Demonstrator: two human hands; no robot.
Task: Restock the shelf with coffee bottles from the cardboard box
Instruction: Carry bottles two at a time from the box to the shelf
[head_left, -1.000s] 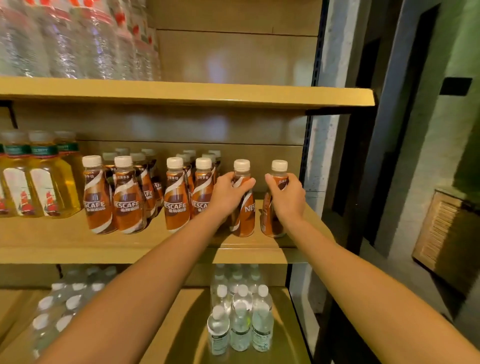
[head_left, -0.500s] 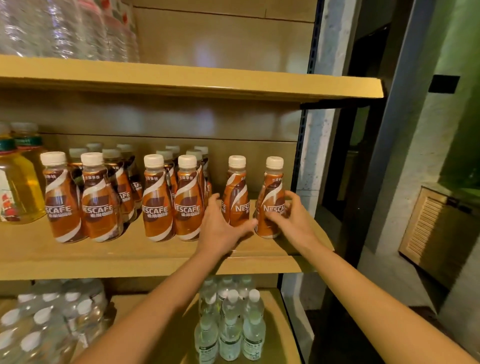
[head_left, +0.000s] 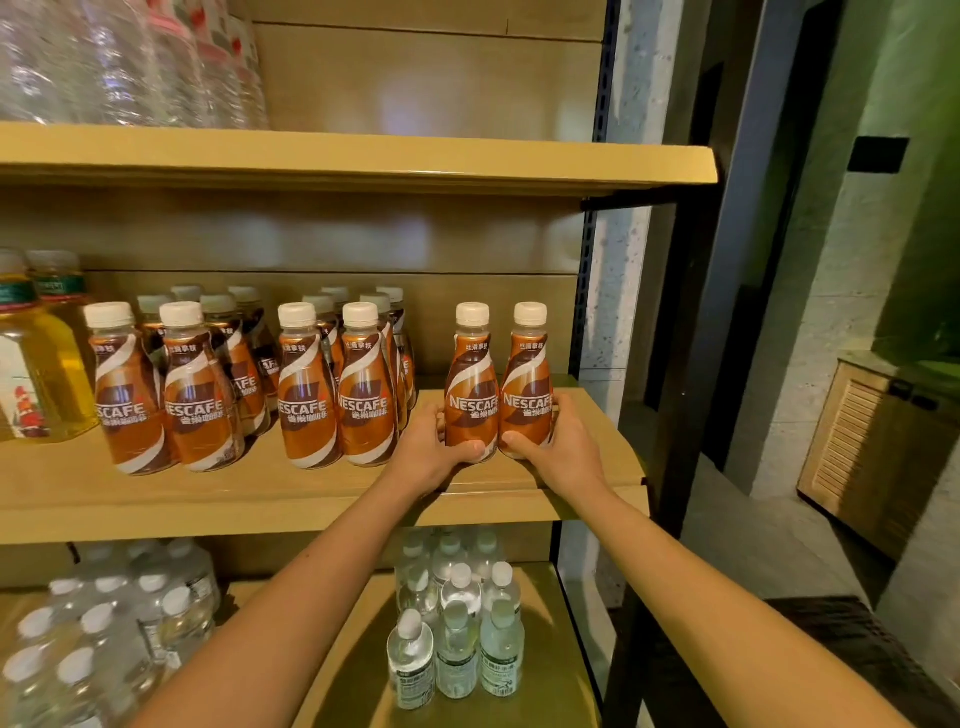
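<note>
Two brown Nescafe coffee bottles with white caps stand upright side by side at the right end of the middle shelf (head_left: 311, 499). My left hand (head_left: 434, 449) grips the base of the left bottle (head_left: 471, 384). My right hand (head_left: 558, 447) grips the base of the right bottle (head_left: 527, 384). Both labels face me. Several more coffee bottles (head_left: 306, 395) stand in rows to the left on the same shelf. The cardboard box is out of view.
Yellow drink bottles (head_left: 36, 374) stand at the shelf's far left. Clear water bottles fill the top shelf (head_left: 130, 62) and the bottom shelf (head_left: 457, 639). A dark metal upright (head_left: 670, 364) bounds the shelf on the right, with a wooden louvred cabinet (head_left: 872, 452) beyond.
Both hands slid from the bottles' upper parts down to their bases. The two bottles now stand closer together with their labels turned to the front.
</note>
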